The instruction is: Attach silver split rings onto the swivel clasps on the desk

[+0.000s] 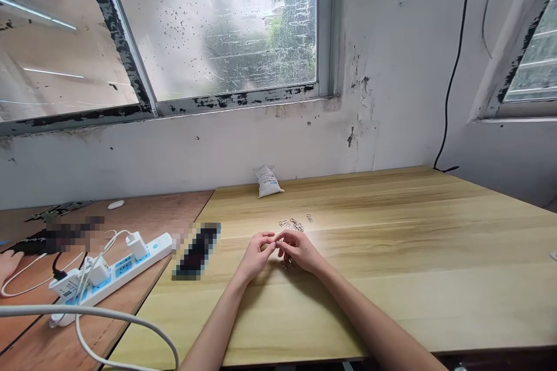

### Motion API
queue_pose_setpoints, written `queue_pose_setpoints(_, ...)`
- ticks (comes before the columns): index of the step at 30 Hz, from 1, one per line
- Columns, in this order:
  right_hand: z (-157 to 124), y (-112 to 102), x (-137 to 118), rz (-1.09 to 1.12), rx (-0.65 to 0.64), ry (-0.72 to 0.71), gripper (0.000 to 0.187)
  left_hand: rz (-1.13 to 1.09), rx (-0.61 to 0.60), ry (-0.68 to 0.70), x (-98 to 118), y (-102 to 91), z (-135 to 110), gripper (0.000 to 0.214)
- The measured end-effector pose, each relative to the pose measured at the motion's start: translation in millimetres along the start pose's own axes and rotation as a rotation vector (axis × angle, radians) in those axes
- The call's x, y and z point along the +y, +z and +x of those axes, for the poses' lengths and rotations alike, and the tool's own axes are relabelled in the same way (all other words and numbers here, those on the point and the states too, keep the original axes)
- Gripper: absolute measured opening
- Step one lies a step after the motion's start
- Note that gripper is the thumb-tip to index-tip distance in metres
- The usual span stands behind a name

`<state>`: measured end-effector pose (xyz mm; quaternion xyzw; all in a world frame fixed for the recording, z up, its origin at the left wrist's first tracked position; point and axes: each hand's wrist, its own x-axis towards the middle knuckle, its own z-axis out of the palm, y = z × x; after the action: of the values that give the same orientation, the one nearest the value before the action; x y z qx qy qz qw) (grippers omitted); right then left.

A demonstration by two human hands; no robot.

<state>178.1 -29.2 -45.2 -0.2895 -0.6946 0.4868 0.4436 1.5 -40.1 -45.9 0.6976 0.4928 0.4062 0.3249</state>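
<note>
Daylight comes through the window (243, 40), whose upper glass washes out to white glare. Thin bright streaks reflect in the pane (52, 69) at its left side. Below the window, the counter (400, 232) is evenly bright with a pale sheen, and the hands (301, 250) cast soft shadows on the side away from the window. The small metal clasps (298, 226) below it lack fine detail. Left of those, coarse blocks mask a dark object (198, 252). Wide-angle stretching slants the second window (533, 64), far right of the first.
</note>
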Motion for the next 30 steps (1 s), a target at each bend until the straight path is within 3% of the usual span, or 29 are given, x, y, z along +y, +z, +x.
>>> queue_pose_setpoints(18,4.2,1.7,10.6,-0.185,0.083,-0.047,0.023,-0.056,0.003,-0.035,3.6,-1.0,0.1,0.029)
queue_pose_setpoints(30,-0.8,-4.7,5.3,-0.221,0.067,-0.006,0.019,0.063,0.055,-0.026,-1.3,-3.8,0.0,0.019)
